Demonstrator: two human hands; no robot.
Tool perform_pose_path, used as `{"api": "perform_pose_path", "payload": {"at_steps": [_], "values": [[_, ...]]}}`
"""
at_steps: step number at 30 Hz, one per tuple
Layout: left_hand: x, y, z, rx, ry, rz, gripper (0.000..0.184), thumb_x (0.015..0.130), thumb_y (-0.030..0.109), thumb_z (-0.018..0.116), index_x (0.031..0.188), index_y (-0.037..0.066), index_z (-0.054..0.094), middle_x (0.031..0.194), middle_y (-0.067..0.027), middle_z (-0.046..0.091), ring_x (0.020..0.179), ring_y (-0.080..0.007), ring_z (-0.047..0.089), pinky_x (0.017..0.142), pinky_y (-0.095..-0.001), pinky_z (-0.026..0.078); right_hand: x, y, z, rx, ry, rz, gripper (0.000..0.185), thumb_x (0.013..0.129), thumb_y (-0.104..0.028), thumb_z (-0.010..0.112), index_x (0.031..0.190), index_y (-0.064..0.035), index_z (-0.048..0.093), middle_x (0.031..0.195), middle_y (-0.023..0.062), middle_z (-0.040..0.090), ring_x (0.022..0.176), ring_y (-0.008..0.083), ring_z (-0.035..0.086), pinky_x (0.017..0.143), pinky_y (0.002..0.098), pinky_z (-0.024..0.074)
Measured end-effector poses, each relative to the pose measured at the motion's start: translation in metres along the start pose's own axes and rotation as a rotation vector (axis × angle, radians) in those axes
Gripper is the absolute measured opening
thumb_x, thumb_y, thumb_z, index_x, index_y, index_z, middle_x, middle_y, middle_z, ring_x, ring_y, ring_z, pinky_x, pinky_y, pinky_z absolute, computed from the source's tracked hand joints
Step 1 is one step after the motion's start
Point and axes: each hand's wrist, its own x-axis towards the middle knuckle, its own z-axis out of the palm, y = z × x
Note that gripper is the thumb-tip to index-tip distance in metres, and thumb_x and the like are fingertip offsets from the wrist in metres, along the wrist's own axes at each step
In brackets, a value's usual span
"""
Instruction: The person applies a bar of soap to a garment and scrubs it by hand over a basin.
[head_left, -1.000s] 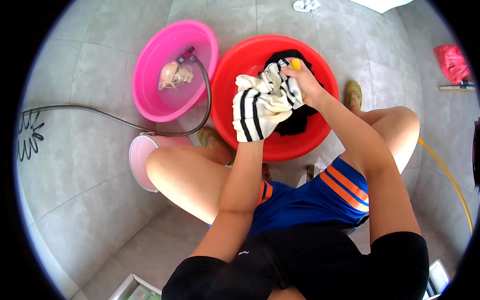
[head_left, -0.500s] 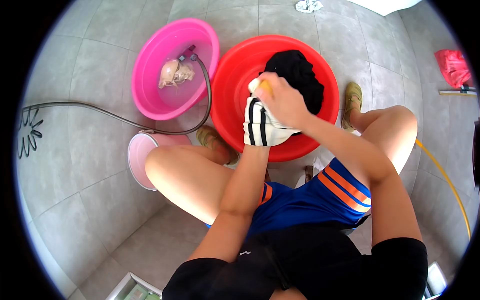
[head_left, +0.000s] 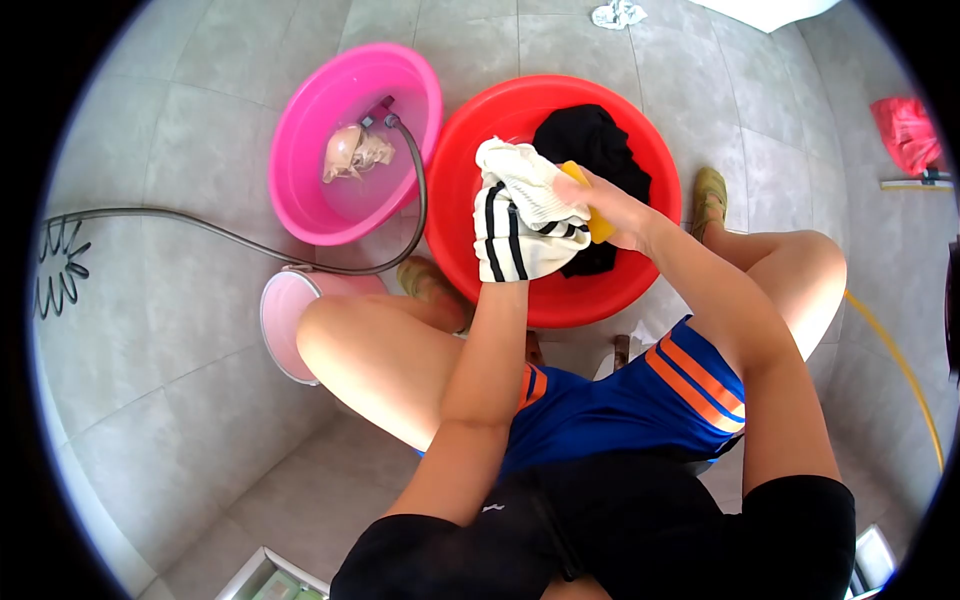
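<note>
A white knit sock with black stripes [head_left: 520, 235] covers my left hand, hiding its fingers; only the bare wrist [head_left: 505, 293] comes out below the cloth. My right hand [head_left: 622, 208] grips a yellow bar of soap [head_left: 601, 226] at the sock's right side, its fingers partly hidden behind the bar. Both hands are over a red basin [head_left: 455, 150]. Black clothing [head_left: 590, 145] lies bunched in the basin's right half, just beyond my right hand.
Left of the red basin stands a pink basin [head_left: 290, 160] with water, a beige bra [head_left: 345, 155] and the end of a grey hose [head_left: 422, 190]. A pink bucket [head_left: 290, 320] is by my left knee. A yellow hose [head_left: 895, 360] runs along the right.
My right hand has moved right and down with the soap, from the sock's top to its side. More of the sock's white ribbed part now shows.
</note>
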Motion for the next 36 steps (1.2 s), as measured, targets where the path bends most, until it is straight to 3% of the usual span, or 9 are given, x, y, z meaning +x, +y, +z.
{"api": "perform_pose_path", "payload": {"at_steps": [4, 7, 9, 14, 19, 23, 31, 35, 36], "values": [[0.003, -0.01, 0.009, 0.418, -0.137, -0.312, 0.041, 0.075, 0.034, 0.066, 0.102, 0.005, 0.055, 0.083, -0.0064, 0.061, 0.074, -0.019, 0.064, 0.068, -0.0291, 0.052, -0.002, 0.0, -0.011, 0.116, -0.095, 0.045, 0.052, 0.074, -0.009, 0.067, 0.122, -0.0044, 0.049, 0.116, 0.0109, 0.058, 0.105, 0.0228, 0.058, 0.091, 0.0367, 0.0468], [-0.007, -0.047, 0.018, -1.117, 0.041, -0.577, 0.046, 0.073, 0.035, 0.068, 0.105, 0.005, 0.054, 0.082, -0.0063, 0.061, 0.08, -0.0202, 0.064, 0.072, -0.0304, 0.052, -0.009, -0.005, -0.023, 0.443, -0.115, 0.004, 0.04, 0.079, -0.016, 0.059, 0.116, -0.0009, 0.054, 0.111, 0.0134, 0.061, 0.101, 0.0253, 0.06, 0.093, 0.0406, 0.0462], [-0.018, -0.041, 0.015, 0.615, -0.283, 0.026, 0.042, 0.08, 0.037, 0.061, 0.109, 0.006, 0.059, 0.094, -0.0098, 0.065, 0.086, -0.0241, 0.063, 0.08, -0.0336, 0.049, -0.014, -0.024, -0.034, 0.468, -0.134, -0.111, 0.044, 0.079, -0.021, 0.057, 0.118, -0.0014, 0.052, 0.111, 0.0129, 0.061, 0.103, 0.0256, 0.059, 0.092, 0.0405, 0.0463], [-0.04, -0.073, 0.025, 0.239, -1.004, -0.576, 0.035, 0.08, 0.03, 0.062, 0.107, 0.007, 0.063, 0.092, -0.0095, 0.066, 0.1, -0.0263, 0.058, 0.083, -0.0351, 0.045, -0.019, -0.047, -0.042, 0.48, 0.091, -0.324, 0.037, 0.082, -0.022, 0.054, 0.115, -0.0045, 0.053, 0.103, 0.0095, 0.062, 0.093, 0.0237, 0.062, 0.083, 0.0396, 0.0502], [-0.003, 0.017, 0.009, -1.122, 0.109, -0.698, 0.072, 0.088, 0.064, 0.037, 0.136, 0.011, 0.039, 0.131, -0.0049, 0.05, 0.116, -0.0229, 0.05, 0.101, -0.0399, 0.037, -0.015, -0.025, 0.02, 0.005, 0.248, -0.381, 0.043, 0.084, -0.021, 0.059, 0.122, -0.0052, 0.045, 0.109, 0.0095, 0.059, 0.094, 0.02, 0.061, 0.081, 0.0343, 0.0508], [-0.003, 0.011, 0.021, -1.918, -0.085, -0.445, 0.061, 0.091, 0.057, 0.033, 0.135, 0.015, 0.039, 0.129, -0.0065, 0.048, 0.118, -0.024, 0.048, 0.101, -0.0385, 0.037, -0.035, 0.025, 0.076, -1.139, 0.424, -0.47, 0.06, 0.076, -0.038, 0.067, 0.124, -0.0087, 0.046, 0.11, 0.0218, 0.049, 0.098, 0.0366, 0.053, 0.082, 0.0409, 0.0469], [-0.002, 0.047, 0.022, -1.763, 0.338, -0.575, 0.051, 0.09, 0.049, 0.039, 0.12, 0.01, 0.051, 0.112, -0.0072, 0.056, 0.102, -0.0237, 0.055, 0.086, -0.038, 0.046, -0.006, -0.006, 0.056, -1.647, 0.578, -1.266, 0.04, 0.078, -0.039, 0.062, 0.11, -0.0165, 0.058, 0.113, 0.0102, 0.051, 0.096, 0.0297, 0.054, 0.084, 0.0447, 0.0457], [-0.005, 0.04, 0.015, -1.759, 0.274, -0.619, 0.049, 0.09, 0.048, 0.04, 0.119, 0.01, 0.051, 0.109, -0.0068, 0.056, 0.098, -0.0225, 0.055, 0.083, -0.0364, 0.046, -0.009, 0.002, 0.067, -0.914, 0.465, -0.54, 0.031, 0.083, -0.031, 0.058, 0.111, -0.0173, 0.056, 0.121, 0.0131, 0.047, 0.112, 0.0379, 0.047, 0.094, 0.0428, 0.0412], [-0.006, 0.038, 0.012, -1.764, 0.253, -0.604, 0.049, 0.091, 0.048, 0.04, 0.119, 0.009, 0.051, 0.108, -0.0066, 0.057, 0.097, -0.0222, 0.055, 0.082, -0.036, 0.046, -0.006, 0.016, 0.075, -1.411, 0.497, -1.116, 0.035, 0.081, -0.034, 0.061, 0.108, -0.0108, 0.057, 0.108, 0.0169, 0.052, 0.105, 0.0429, 0.05, 0.092, 0.0471, 0.0423]]}}
